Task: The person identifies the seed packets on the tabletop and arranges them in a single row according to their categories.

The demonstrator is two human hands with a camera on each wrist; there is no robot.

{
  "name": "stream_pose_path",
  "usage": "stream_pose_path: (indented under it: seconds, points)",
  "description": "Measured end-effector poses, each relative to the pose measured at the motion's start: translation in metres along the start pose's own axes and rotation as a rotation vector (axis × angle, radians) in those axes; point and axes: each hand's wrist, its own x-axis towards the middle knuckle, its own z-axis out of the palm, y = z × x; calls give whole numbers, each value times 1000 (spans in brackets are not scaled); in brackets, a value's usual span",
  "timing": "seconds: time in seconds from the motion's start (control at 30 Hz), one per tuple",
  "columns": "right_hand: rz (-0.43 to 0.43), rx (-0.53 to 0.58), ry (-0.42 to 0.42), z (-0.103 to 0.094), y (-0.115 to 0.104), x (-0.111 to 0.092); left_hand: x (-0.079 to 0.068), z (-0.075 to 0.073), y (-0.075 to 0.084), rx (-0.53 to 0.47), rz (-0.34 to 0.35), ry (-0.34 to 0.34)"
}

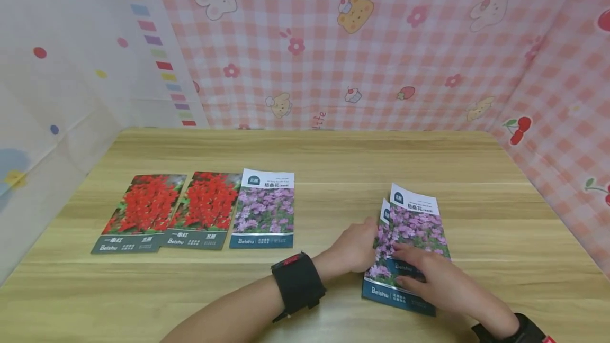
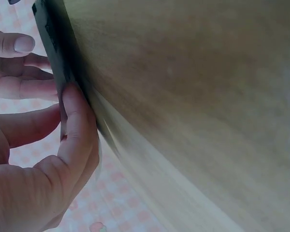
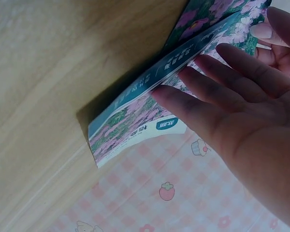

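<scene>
Packets in red [image 1: 143, 210], two of them, lie side by side at left of the frame; their lower corners meet, so a nudge to one would probably skew the other. Just right of them, a lone purple packet [image 1: 264, 210] could be swept aside if the left forearm [image 1: 248, 295] swings back low. Right of centre, the left hand [image 1: 355, 247] pinches the left side of the lower packet [image 1: 374, 274] between thumb and fingers; too tight a squeeze may crease it. The upper packet [image 1: 421, 221] overlaps it, offset toward the upper right; its glossy face could slide if pressed unevenly. At lower right, the right hand [image 1: 438, 279] rests on the pair, fingers extended, thumb apart, not clamped, so lifting now might let the upper packet slip.
</scene>
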Motion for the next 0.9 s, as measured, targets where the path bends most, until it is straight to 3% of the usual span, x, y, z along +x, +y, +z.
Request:
stream_pose_path:
  seconds: [0.13,0.3,0.53,0.9]
  points:
    - [4,16,-5,-1,1,0,-2,0,-1,-5,24,19]
    - [4,7,5,-1,1,-1,-6,-6,-4,-90,55,46]
    - [15,30,-14,-4,2,-4,-13,-17,-15,-197,45,67]
    - [17,8,0,-4,4,-7,-24,-37,-34,-223,56,113]
